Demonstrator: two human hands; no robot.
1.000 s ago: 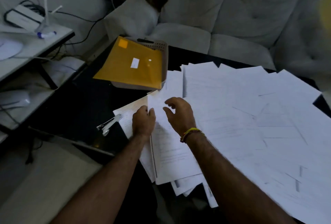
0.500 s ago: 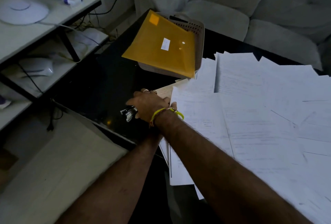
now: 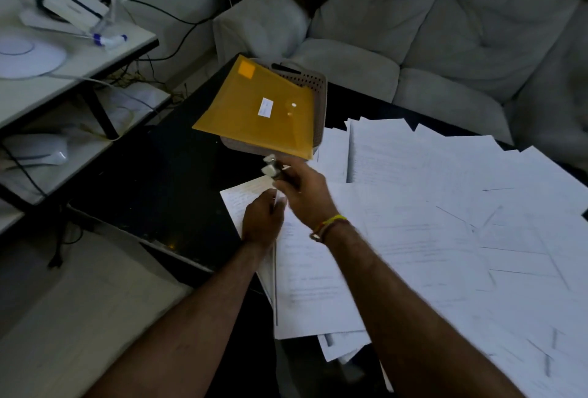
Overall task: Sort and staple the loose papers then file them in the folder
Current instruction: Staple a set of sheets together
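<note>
The right hand (image 3: 305, 197) has lifted the stapler (image 3: 273, 167) off the table (image 3: 159, 181), fingers curled round it; the left hand (image 3: 261, 221) pinches the paper stack (image 3: 311, 276).

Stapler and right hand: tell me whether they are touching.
Touching. The head view shows the right hand with its fingers curled round the stapler, lifted above the paper stack that the left hand grips.

A single head-worn wide-angle view looks forward and steeply down from above the person's forearms onto a black table (image 3: 152, 174) strewn with loose papers (image 3: 445, 222). It sits close over the near table edge; a grey sofa (image 3: 413, 31) fills the top, a white shelf unit (image 3: 79, 63) the left.
</note>
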